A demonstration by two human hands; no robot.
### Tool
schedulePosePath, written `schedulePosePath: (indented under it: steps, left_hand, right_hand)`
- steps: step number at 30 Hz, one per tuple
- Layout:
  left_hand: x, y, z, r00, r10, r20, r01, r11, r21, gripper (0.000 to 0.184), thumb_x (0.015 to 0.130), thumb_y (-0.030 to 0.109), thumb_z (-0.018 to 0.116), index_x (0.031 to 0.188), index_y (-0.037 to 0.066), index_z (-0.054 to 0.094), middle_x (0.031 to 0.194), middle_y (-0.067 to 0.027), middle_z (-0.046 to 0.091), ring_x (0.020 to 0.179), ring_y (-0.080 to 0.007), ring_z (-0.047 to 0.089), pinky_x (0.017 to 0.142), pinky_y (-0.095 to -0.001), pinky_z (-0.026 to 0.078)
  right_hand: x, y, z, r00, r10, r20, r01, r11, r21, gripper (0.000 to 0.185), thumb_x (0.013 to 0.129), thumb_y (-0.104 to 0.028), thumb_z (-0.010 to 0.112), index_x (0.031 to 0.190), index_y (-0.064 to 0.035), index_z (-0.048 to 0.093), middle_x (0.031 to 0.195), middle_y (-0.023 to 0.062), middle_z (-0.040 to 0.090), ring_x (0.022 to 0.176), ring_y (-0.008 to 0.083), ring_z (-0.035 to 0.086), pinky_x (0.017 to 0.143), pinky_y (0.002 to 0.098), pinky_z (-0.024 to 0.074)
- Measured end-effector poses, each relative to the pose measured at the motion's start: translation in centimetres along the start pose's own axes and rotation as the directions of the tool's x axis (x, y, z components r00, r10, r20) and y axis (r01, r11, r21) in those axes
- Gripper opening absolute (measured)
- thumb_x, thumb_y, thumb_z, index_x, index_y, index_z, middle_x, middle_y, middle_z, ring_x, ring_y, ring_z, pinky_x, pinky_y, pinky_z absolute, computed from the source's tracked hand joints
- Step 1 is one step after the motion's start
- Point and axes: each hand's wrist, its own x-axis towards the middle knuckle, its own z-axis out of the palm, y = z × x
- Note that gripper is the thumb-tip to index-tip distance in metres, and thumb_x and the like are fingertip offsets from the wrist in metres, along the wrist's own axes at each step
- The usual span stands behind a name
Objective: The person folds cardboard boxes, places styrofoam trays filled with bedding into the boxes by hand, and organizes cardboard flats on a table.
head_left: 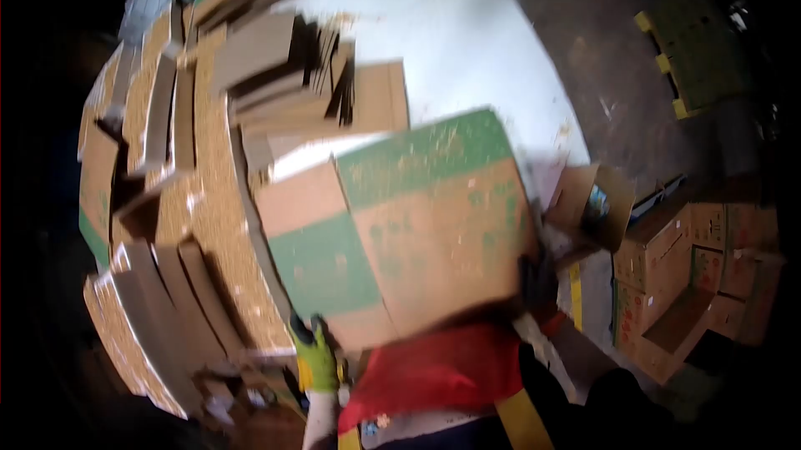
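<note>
A large cardboard box (442, 241), brown with green bands and printing, is in front of me above the work table. My left hand (319, 356), in a yellow-green glove with dark fingertips, grips its lower left corner. At its right edge is my right hand (541, 287), in a dark glove; its fingers are partly hidden in shadow and blurred, but they close on the cardboard. Behind the box, a stack of folded brown cardboard sheets (275, 66) lies on a flat cardboard piece (375, 95).
A white tabletop (467, 25) stretches away behind the box. Chipboard shelving (204, 175) with cardboard pieces stands at left. An open small carton (613, 204) and larger cartons (659, 283) are at right. A yellow-edged pallet (697, 58) lies on the floor (601, 83).
</note>
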Motion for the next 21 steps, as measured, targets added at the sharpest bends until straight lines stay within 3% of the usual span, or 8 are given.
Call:
schedulePosePath:
  steps: [4, 5, 8, 9, 14, 17, 19, 21]
  left_hand:
    - [-0.2, 3.1, -0.1, 0.925, -0.373, 0.072, 0.377, 0.882, -0.282, 0.044, 0.096, 0.014, 0.064, 0.135, 0.006, 0.046, 0.092, 0.0021, 0.055, 0.068, -0.0051, 0.046, 0.055, -0.0197, 0.04]
    - [0.6, -2.4, 0.0, 0.985, -0.156, -0.071, 0.135, 0.961, -0.242, 0.043, 0.093, 0.011, 0.068, 0.132, 0.004, 0.049, 0.099, 0.0001, 0.057, 0.074, -0.0061, 0.051, 0.06, -0.0205, 0.046]
    - [0.7, -0.2, -1.4, 0.933, -0.344, 0.105, 0.356, 0.843, -0.403, 0.047, 0.089, 0.016, 0.074, 0.129, 0.003, 0.053, 0.104, -0.0026, 0.058, 0.074, -0.0079, 0.054, 0.06, -0.0228, 0.048]
    - [0.8, -1.2, -2.4, 0.948, -0.271, 0.167, 0.317, 0.853, -0.414, 0.042, 0.097, 0.024, 0.064, 0.134, 0.007, 0.053, 0.091, 0.0012, 0.062, 0.07, -0.0071, 0.055, 0.06, -0.0235, 0.045]
    - [-6.4, -4.4, -2.0, 0.895, -0.37, -0.248, 0.132, 0.752, -0.646, 0.045, 0.105, 0.034, 0.046, 0.139, 0.005, 0.05, 0.132, -0.0084, 0.059, 0.117, -0.0216, 0.059, 0.1, -0.0355, 0.045]
    - [-13.4, -6.4, 2.7, 0.888, -0.423, -0.182, 0.181, 0.684, -0.706, 0.043, 0.105, 0.03, 0.045, 0.141, 0.006, 0.047, 0.132, -0.0087, 0.058, 0.119, -0.0223, 0.057, 0.101, -0.038, 0.046]
    - [-15.1, -2.3, 5.0, 0.789, -0.599, 0.134, 0.252, 0.117, -0.961, 0.041, 0.105, 0.025, 0.046, 0.142, 0.007, 0.045, 0.132, -0.0086, 0.056, 0.119, -0.0221, 0.055, 0.099, -0.0376, 0.048]
    - [-15.3, -3.3, 8.3, 0.863, -0.477, 0.167, 0.194, 0.006, -0.981, 0.046, 0.105, 0.032, 0.041, 0.147, 0.012, 0.038, 0.135, -0.0056, 0.052, 0.119, -0.0214, 0.054, 0.097, -0.0361, 0.047]
  right_hand:
    - [1.4, -1.0, -0.8, 0.995, 0.032, 0.091, -0.056, 0.958, 0.283, 0.041, 0.102, -0.021, 0.054, 0.135, 0.0036, 0.048, 0.123, 0.0191, 0.062, 0.11, 0.0299, 0.059, 0.095, 0.0385, 0.0452]
    - [1.2, 1.0, -0.3, 0.988, -0.015, 0.151, -0.029, 0.958, 0.287, 0.041, 0.102, -0.021, 0.054, 0.135, 0.0036, 0.048, 0.123, 0.0191, 0.062, 0.11, 0.0299, 0.059, 0.095, 0.0385, 0.0452]
    - [2.0, 3.6, 0.9, 0.952, -0.295, 0.076, 0.267, 0.928, 0.26, 0.038, 0.102, -0.026, 0.056, 0.125, 0.0038, 0.05, 0.108, 0.0203, 0.063, 0.098, 0.0236, 0.059, 0.087, 0.0371, 0.0481]
    - [2.4, 2.4, 0.2, 0.985, -0.104, 0.136, 0.027, 0.878, 0.478, 0.038, 0.102, -0.026, 0.056, 0.126, 0.0032, 0.05, 0.11, 0.0174, 0.063, 0.099, 0.0209, 0.059, 0.088, 0.035, 0.0477]
    - [4.9, 2.6, -2.7, 0.944, 0.018, 0.329, -0.172, 0.879, 0.445, 0.049, 0.097, -0.022, 0.064, 0.134, 0.0034, 0.045, 0.128, 0.0119, 0.054, 0.113, 0.0198, 0.051, 0.097, 0.0349, 0.0446]
    - [5.6, -2.5, -5.6, 0.93, -0.334, 0.155, 0.3, 0.931, 0.208, 0.054, 0.094, -0.018, 0.066, 0.139, 0.0024, 0.043, 0.139, 0.0146, 0.048, 0.126, 0.025, 0.046, 0.104, 0.0371, 0.0405]
    - [6.9, -9.5, -8.3, 0.697, -0.709, 0.107, 0.713, 0.672, -0.2, 0.056, 0.094, -0.016, 0.065, 0.142, 0.0003, 0.043, 0.145, 0.0172, 0.046, 0.133, 0.031, 0.045, 0.108, 0.0381, 0.0379]
    - [10.5, -14.6, -7.9, 0.624, -0.736, 0.263, 0.78, 0.607, -0.151, 0.048, 0.097, -0.018, 0.061, 0.139, -0.0009, 0.048, 0.141, 0.0164, 0.052, 0.129, 0.0307, 0.049, 0.108, 0.0376, 0.0377]
